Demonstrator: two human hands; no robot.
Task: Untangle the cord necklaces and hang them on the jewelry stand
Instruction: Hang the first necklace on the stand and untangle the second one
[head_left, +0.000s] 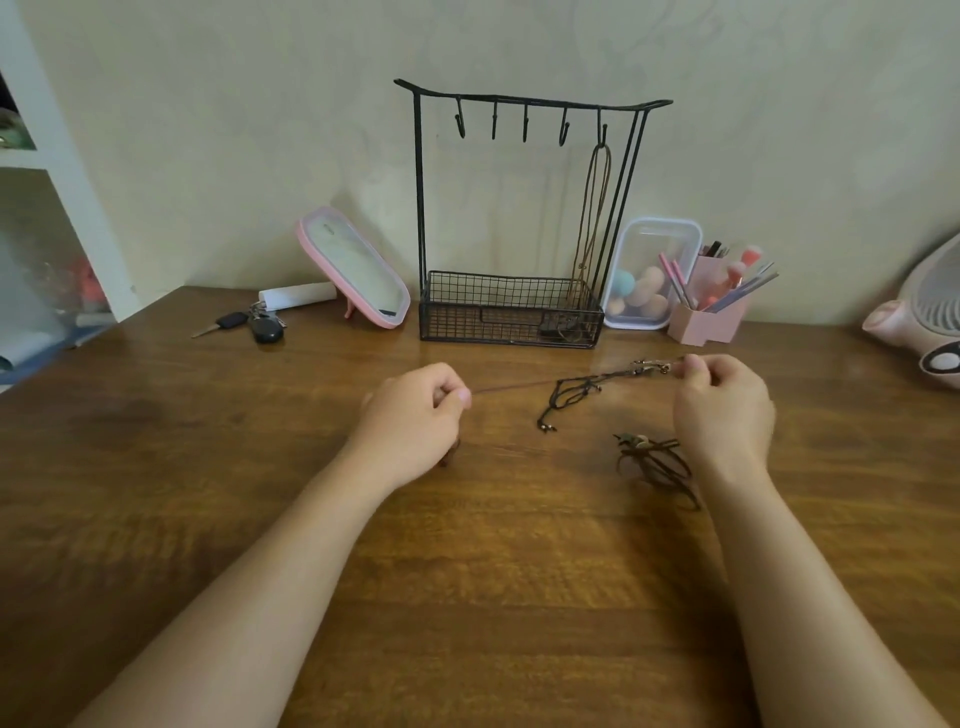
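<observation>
A brown wooden counter (493, 571) runs up to a pale wall (260, 130). Against that wall stands the black wire jewelry stand (418, 208), with one cord necklace (597, 218) already on its rightmost hook (602, 132) and trailing down into the basket (467, 312) at the foot; the four other hooks are bare. In front of it, your left hand (413, 415) pinches one end of a thin reddish cord (514, 385) between thumb and fingertip. Your right hand (722, 405) pinches the other end at the metal clasps (652, 368), so the cord is drawn taut between them. A dark cord tangle (569, 397) hangs from that line, nearer your right hand, its beaded ends touching the wood or just off it; I cannot tell which. A third, brown bundle (657, 465) lies on the counter just beside your right wrist. The risk from here is the pull itself: more tension may cinch the dark knot tighter rather than free it, or strain the clasps. Your right forearm could also drag the brown bundle, and a slipped pinch would let everything drop in a heap.
</observation>
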